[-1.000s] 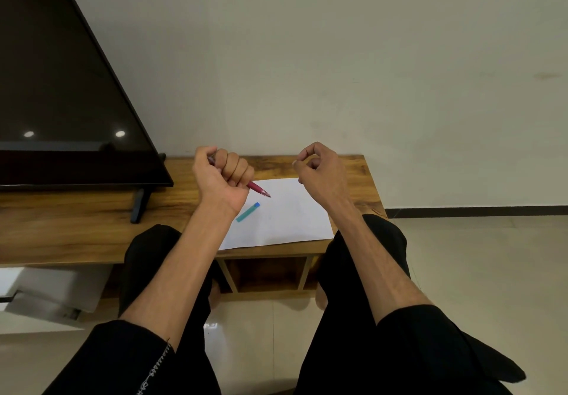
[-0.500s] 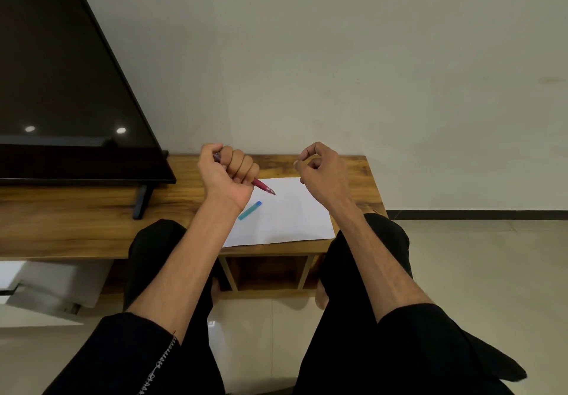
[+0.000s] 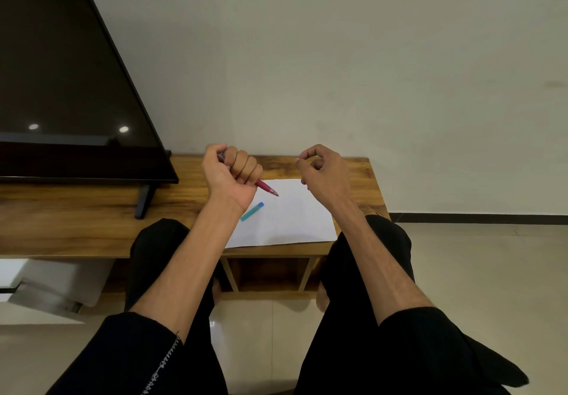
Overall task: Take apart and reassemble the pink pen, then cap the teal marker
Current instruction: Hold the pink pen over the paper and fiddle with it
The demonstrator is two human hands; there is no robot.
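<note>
My left hand (image 3: 231, 173) is closed in a fist around the pink pen (image 3: 266, 188). The pen's tip sticks out below the fist, pointing down and right over the white paper (image 3: 295, 219). Its upper end shows by my thumb. The teal marker (image 3: 252, 211) lies on the paper just below the pen tip, its lower end hidden behind my left wrist. No separate cap is visible. My right hand (image 3: 322, 173) hovers above the paper's far right corner with thumb and forefinger pinched together. I see nothing between them.
The wooden table (image 3: 92, 219) has an open shelf below its front edge. A large black TV (image 3: 61, 93) stands on its left part on a thin leg (image 3: 143, 201). My knees press against the table front. A pale wall is behind.
Both hands keep nearly the same pose, a little further apart. The pen stays in my left fist and the marker has not moved.
</note>
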